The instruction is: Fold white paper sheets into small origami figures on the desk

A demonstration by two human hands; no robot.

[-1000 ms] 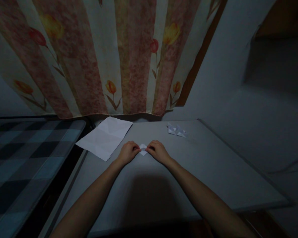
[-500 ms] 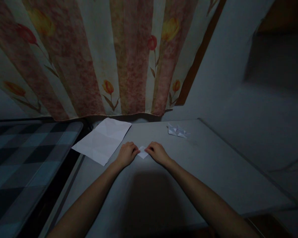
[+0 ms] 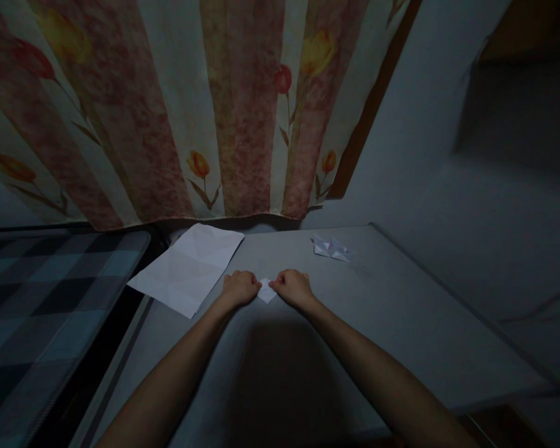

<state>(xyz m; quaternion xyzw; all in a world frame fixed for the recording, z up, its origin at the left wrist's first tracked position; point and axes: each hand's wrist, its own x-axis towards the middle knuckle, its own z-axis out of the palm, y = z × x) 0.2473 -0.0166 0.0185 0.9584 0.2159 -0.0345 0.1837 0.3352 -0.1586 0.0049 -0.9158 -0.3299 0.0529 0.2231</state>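
Observation:
A small folded white paper [image 3: 267, 292] lies near the middle of the table, its lower corner pointing toward me. My left hand [image 3: 242, 287] pinches its left side with curled fingers. From the other side my right hand [image 3: 292, 287] pinches the right edge between thumb and finger. The fine folds at its upper part are too dim to make out. Farther back on the right sit white folded paper boats [image 3: 331, 247], apart from both hands.
Creased white paper sheets [image 3: 189, 267] lie at the table's left edge, partly overhanging it. The pale table [image 3: 378, 311] reaches the wall on the right. A checked mattress [image 3: 51, 298] stands on the left, and a tulip-patterned curtain [image 3: 242, 112] hangs behind.
The view has shifted slightly. Both hands stay on the folded paper, their fingers now more curled and the right hand a little closer in.

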